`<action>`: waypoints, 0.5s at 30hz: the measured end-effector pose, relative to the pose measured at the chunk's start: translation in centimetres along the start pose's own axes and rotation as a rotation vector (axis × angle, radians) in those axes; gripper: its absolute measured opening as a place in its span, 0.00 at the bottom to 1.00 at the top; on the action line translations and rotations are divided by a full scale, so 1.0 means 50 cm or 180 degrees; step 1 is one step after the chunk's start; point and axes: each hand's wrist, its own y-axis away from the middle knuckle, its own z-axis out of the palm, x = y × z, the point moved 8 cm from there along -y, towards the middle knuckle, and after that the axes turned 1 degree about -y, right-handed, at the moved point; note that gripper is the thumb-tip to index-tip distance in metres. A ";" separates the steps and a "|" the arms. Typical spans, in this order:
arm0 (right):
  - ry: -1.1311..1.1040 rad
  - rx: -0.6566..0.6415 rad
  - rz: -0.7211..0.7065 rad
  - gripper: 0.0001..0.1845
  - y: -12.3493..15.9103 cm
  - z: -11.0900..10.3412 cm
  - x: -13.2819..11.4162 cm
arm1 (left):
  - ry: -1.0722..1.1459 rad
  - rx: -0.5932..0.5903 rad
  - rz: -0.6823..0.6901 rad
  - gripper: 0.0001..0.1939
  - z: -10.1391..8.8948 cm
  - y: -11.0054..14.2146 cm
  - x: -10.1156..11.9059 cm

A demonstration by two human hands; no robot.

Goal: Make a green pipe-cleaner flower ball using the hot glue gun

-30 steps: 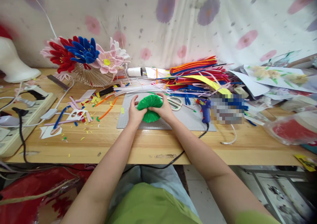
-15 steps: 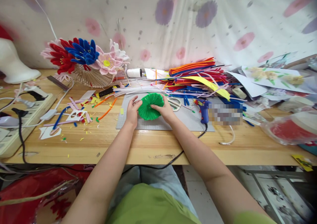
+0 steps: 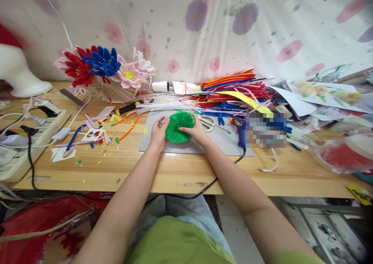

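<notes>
Head view: a green pleated disc (image 3: 178, 128) is held above the grey mat (image 3: 224, 145) on the wooden table (image 3: 96, 178), in front of the person. It is nearly round, so it shows no clear long axis. Its broad face turns up toward the person, and the folds run from a pinched centre out to a ruffled rim.

The right hand (image 3: 198, 130) grips the disc from the right, thumb pressed on the near face close to the centre, the other fingers mostly hidden along the far edge. The left hand (image 3: 159, 135) touches the left rim with curled fingers; whether it pinches the rim or only steadies it, I cannot tell.

Scissors (image 3: 207, 123) lie just beyond the right hand. Farther right, a blue glue gun (image 3: 241, 132) points its nozzle left, its handle toward the near edge.

At the back left, red, blue and pink fuzzy flowers (image 3: 105, 62) stand above a fan-sided stick holder (image 3: 113, 93); how they sit in it is hidden. On the far right, a clear plastic package (image 3: 317, 151) contains something red. Below the table, at lower left, lies a large red bag (image 3: 32, 217), its contents unclear.
</notes>
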 end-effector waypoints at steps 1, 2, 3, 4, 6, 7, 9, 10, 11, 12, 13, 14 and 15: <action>0.0100 0.0058 -0.0040 0.43 -0.002 -0.003 0.002 | -0.0027 -0.0033 0.0022 0.29 0.003 0.001 -0.001; 0.0169 0.0090 -0.0048 0.42 -0.003 -0.005 0.004 | -0.0067 -0.0061 0.0047 0.29 0.004 0.002 -0.001; 0.0223 0.0116 -0.0042 0.41 -0.004 -0.007 0.007 | -0.0123 -0.0082 0.0079 0.29 0.005 0.001 -0.002; 0.0272 0.0135 -0.0039 0.40 -0.006 -0.008 0.008 | -0.0189 -0.0101 0.0114 0.28 0.006 0.000 -0.003; 0.0391 0.0161 -0.0048 0.39 -0.007 -0.009 0.008 | -0.0307 -0.0123 0.0147 0.27 0.005 -0.003 -0.006; 0.0453 0.0171 -0.0051 0.39 -0.008 -0.009 0.008 | -0.0339 -0.0133 0.0146 0.27 0.005 -0.005 -0.007; 0.0537 0.0179 -0.0040 0.39 -0.008 -0.009 0.006 | -0.0329 -0.0173 0.0120 0.26 0.006 -0.007 -0.009; 0.0550 0.0179 -0.0037 0.39 -0.007 -0.009 0.005 | -0.0297 -0.0202 0.0102 0.25 0.007 -0.007 -0.009; 0.0545 0.0180 -0.0037 0.40 -0.006 -0.009 0.003 | -0.0262 -0.0232 0.0084 0.25 0.008 -0.007 -0.007; 0.0524 0.0175 -0.0038 0.40 -0.005 -0.010 0.002 | -0.0232 -0.0255 0.0058 0.25 0.010 -0.006 -0.006; 0.0481 0.0156 -0.0038 0.40 -0.004 -0.009 0.000 | -0.0214 -0.0253 0.0014 0.24 0.010 -0.005 -0.006; 0.0415 0.0110 -0.0028 0.39 -0.003 -0.008 -0.001 | -0.0209 -0.0225 -0.0046 0.24 0.009 -0.004 -0.007; 0.0321 0.0033 0.0004 0.37 -0.001 -0.006 -0.001 | -0.0208 -0.0175 -0.0110 0.23 0.007 -0.004 -0.008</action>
